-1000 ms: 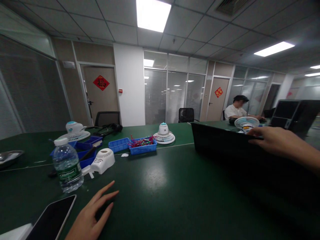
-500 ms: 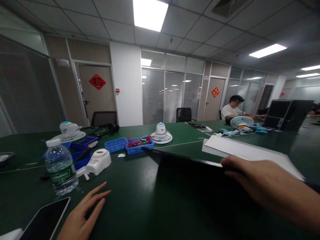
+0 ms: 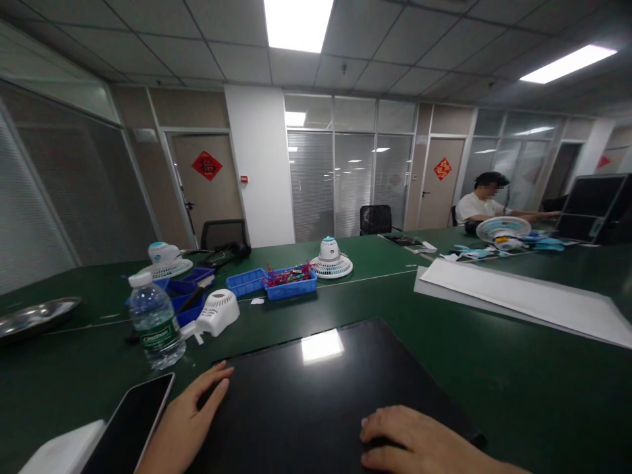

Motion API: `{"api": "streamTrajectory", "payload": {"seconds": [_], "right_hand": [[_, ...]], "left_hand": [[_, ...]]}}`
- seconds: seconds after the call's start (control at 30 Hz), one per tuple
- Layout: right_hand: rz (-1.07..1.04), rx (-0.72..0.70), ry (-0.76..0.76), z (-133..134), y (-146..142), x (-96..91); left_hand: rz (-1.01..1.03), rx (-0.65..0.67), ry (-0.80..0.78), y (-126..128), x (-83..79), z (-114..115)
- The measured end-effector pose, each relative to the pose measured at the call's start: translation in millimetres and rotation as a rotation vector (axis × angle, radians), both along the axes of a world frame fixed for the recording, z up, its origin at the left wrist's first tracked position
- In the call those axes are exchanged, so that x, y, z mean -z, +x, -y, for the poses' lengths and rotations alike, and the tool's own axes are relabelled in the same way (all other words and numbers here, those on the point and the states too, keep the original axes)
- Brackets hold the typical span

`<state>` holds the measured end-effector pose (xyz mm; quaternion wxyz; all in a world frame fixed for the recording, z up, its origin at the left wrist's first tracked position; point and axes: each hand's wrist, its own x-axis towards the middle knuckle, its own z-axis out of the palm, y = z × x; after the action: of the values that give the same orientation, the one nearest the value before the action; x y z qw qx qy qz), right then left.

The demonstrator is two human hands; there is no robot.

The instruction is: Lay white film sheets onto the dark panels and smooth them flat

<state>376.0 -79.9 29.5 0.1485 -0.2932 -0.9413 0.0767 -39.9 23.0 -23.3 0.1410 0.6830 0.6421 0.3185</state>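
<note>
A glossy black board (image 3: 326, 388) lies flat on the green table (image 3: 518, 368) in front of me. My left hand (image 3: 187, 421) rests at its left edge with the fingers stretched out and touching the board. My right hand (image 3: 419, 441) lies palm down on the board's near right part, fingers flat. A dark phone (image 3: 131, 421) lies just left of my left hand. Beyond it stand a water bottle (image 3: 155, 322) and a white fan housing (image 3: 214, 313).
Blue trays (image 3: 271, 283) hold coloured wires, with small white fans (image 3: 330, 260) behind them. A large white sheet (image 3: 523, 299) lies at the right. A metal dish (image 3: 34, 316) sits at the far left. Another person (image 3: 486, 201) sits at the back right beside a monitor (image 3: 595, 207).
My right hand brought the black board down from upright at the right to flat on the table before me. My left hand moved onto its left edge.
</note>
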Motion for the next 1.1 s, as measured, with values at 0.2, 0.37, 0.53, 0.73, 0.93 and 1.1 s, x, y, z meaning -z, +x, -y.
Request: {"api": "streamTrajectory", "payload": {"seconds": [0.2, 0.37, 0.53, 0.73, 0.93, 1.1], "right_hand": [[0.043, 0.200, -0.257, -32, 26, -10.6], [0.113, 0.335, -0.355, -47, 25, 11.0], [0.108, 0.311, -0.370, -44, 29, 9.6], [0.150, 0.248, -0.402, -38, 30, 2.4], [0.200, 0.271, -0.453, -32, 19, -10.8], [0.106, 0.187, -0.467, -32, 34, -8.6]], "left_hand": [[-0.312, 0.109, -0.020, 9, 3.6, 11], [-0.364, 0.130, -0.065, 14, 1.7, 16], [-0.348, 0.072, -0.060, 15, 13.7, 12], [-0.280, 0.079, -0.050, 12, 23.9, 8], [-0.205, 0.070, -0.033, 17, 3.4, 11], [-0.144, 0.067, -0.006, 19, -3.5, 13]]}}
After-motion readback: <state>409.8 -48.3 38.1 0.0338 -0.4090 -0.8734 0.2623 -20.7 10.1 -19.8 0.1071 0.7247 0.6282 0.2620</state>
